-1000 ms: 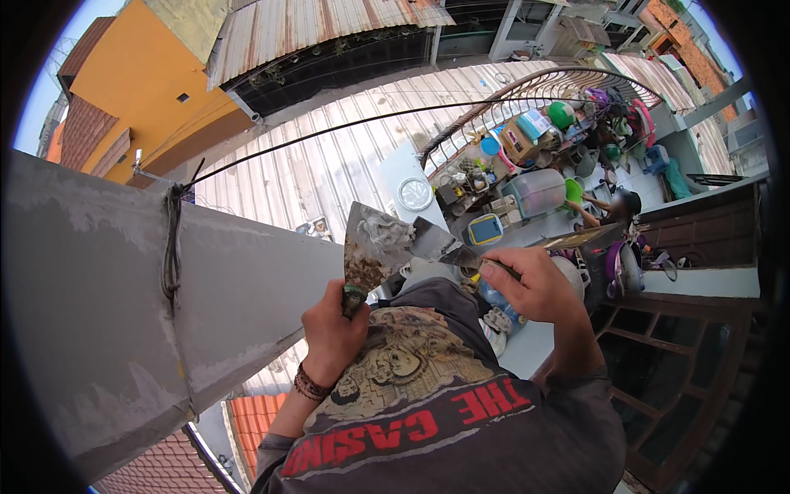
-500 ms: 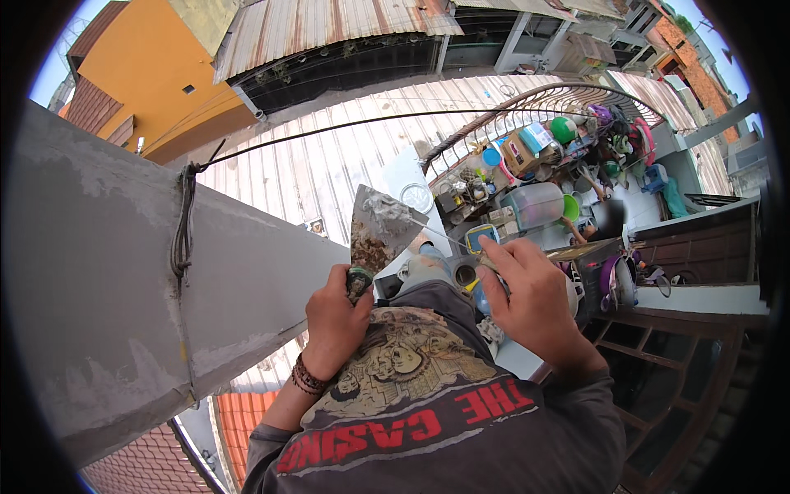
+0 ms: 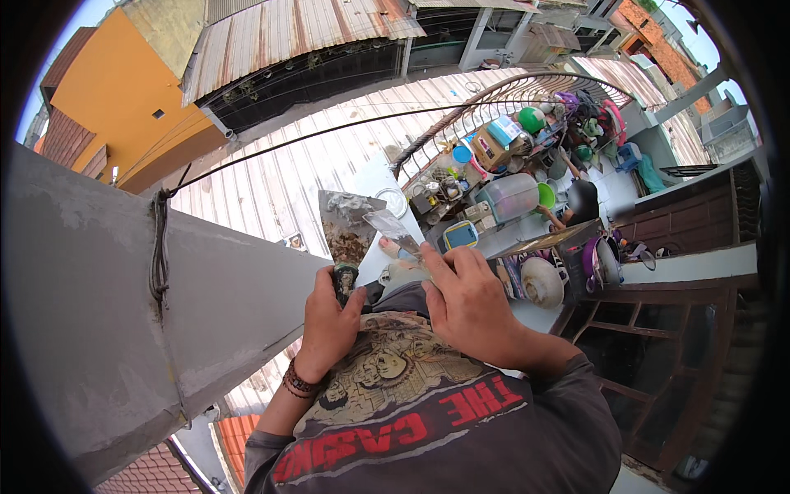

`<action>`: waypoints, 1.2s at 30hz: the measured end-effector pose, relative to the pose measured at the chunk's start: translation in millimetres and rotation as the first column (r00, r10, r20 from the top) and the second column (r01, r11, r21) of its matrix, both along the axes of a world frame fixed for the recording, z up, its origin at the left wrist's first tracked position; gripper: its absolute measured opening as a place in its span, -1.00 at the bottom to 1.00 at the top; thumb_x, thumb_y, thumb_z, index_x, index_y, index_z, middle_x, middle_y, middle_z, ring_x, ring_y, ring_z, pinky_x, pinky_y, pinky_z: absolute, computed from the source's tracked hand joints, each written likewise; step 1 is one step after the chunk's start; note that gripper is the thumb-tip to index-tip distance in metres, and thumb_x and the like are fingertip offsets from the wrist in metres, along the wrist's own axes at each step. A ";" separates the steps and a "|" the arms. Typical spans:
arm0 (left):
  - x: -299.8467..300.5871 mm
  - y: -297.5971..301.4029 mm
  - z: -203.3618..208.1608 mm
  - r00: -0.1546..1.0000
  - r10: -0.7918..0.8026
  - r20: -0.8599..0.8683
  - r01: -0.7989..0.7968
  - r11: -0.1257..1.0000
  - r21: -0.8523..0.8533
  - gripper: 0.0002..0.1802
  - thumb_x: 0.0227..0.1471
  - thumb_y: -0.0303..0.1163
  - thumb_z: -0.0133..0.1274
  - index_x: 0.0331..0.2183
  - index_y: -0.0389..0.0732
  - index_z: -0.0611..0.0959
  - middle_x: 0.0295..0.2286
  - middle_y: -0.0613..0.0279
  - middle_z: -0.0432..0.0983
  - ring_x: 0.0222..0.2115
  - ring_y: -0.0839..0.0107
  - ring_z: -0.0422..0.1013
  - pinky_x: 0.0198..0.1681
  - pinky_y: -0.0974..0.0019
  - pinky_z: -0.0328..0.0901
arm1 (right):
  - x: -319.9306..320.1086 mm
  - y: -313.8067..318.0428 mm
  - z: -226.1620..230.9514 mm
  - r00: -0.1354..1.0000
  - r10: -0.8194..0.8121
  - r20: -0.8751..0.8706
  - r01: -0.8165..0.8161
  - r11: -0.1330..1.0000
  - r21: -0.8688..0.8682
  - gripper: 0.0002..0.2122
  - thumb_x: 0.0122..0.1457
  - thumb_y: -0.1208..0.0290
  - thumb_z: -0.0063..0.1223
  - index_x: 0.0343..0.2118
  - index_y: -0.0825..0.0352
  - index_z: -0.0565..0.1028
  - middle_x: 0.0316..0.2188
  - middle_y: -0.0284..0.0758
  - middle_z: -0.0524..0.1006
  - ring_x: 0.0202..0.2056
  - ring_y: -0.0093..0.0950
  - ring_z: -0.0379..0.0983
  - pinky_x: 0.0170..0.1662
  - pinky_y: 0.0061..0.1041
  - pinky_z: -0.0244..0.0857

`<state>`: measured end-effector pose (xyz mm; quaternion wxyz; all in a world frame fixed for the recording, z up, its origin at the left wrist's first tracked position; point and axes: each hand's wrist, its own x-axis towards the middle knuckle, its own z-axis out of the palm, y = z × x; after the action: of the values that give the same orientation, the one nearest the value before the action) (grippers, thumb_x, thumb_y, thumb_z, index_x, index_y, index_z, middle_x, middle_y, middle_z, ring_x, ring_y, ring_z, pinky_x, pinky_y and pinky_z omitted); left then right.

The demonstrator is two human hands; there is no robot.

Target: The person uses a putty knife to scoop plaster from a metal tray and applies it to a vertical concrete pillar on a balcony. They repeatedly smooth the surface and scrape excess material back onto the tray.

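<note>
My left hand [image 3: 331, 323] is wrapped round the dark handle of a wide putty knife [image 3: 339, 233]. Its broad blade points away from me, stained brown, with a smear of grey-white paste [image 3: 347, 205] near the far edge. My right hand [image 3: 471, 306] grips a narrower putty knife [image 3: 395, 230], index finger stretched along it. That blade's flat face shows and its tip lies close beside the wide blade's right edge; whether they touch I cannot tell. My right fingers hide the narrow knife's handle.
A grey plastered wall [image 3: 164, 329] with a tied cable [image 3: 159, 255] fills the left. Below on the right, a cluttered balcony holds a clear plastic bin [image 3: 508, 198], a green bucket [image 3: 546, 195] and a curved railing [image 3: 494, 96]. A person [image 3: 583, 202] is there. A round white lid [image 3: 392, 202] lies beyond the knives.
My right hand has moved left, closer to the wide knife, and the narrow blade has turned from edge-on to flat. The view has shifted slightly; my left hand still holds the wide knife.
</note>
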<state>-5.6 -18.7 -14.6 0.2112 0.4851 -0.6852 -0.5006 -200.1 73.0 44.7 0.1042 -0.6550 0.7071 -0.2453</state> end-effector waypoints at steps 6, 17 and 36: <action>-9.1 2.8 4.1 0.985 0.037 -0.168 -0.005 0.982 0.191 -0.66 0.15 -0.44 0.08 -0.12 -0.39 0.36 -0.47 0.21 0.45 -0.69 0.56 0.36 -0.65 0.46 0.28 | 6.8 -7.0 -18.9 1.000 -0.018 -0.013 0.017 1.000 -0.020 -0.49 0.05 0.52 0.05 0.11 0.55 0.32 -0.32 -0.08 0.35 -0.27 -0.17 0.32 -0.18 -0.26 0.30; -8.9 2.8 -11.7 0.971 0.075 -0.226 -0.021 0.972 0.233 -0.69 0.15 -0.44 0.10 -0.16 -0.34 0.36 -0.47 0.25 0.42 -0.72 0.57 0.33 -0.70 0.47 0.27 | 6.9 -8.9 -22.4 0.974 -0.095 0.204 0.092 0.995 0.026 -0.52 0.03 0.57 0.05 0.08 0.48 0.34 -0.21 -0.03 0.37 -0.19 -0.09 0.42 -0.15 -0.21 0.37; -3.8 4.9 -17.9 0.958 0.174 -0.226 -0.124 0.968 0.218 -0.58 0.10 -0.48 0.13 -0.08 -0.40 0.33 -0.41 0.15 0.51 -0.70 0.58 0.35 -0.71 0.48 0.25 | -5.0 -16.4 -9.9 0.947 -0.031 0.321 0.058 0.996 -0.073 -0.59 0.08 0.55 0.05 0.04 0.44 0.42 -0.28 -0.06 0.45 -0.37 -0.12 0.48 -0.31 -0.27 0.39</action>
<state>-9.4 -13.8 -32.5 0.2807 0.4895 -0.5612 -0.6056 -205.1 56.6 34.8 0.1850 -0.5943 0.6848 -0.3789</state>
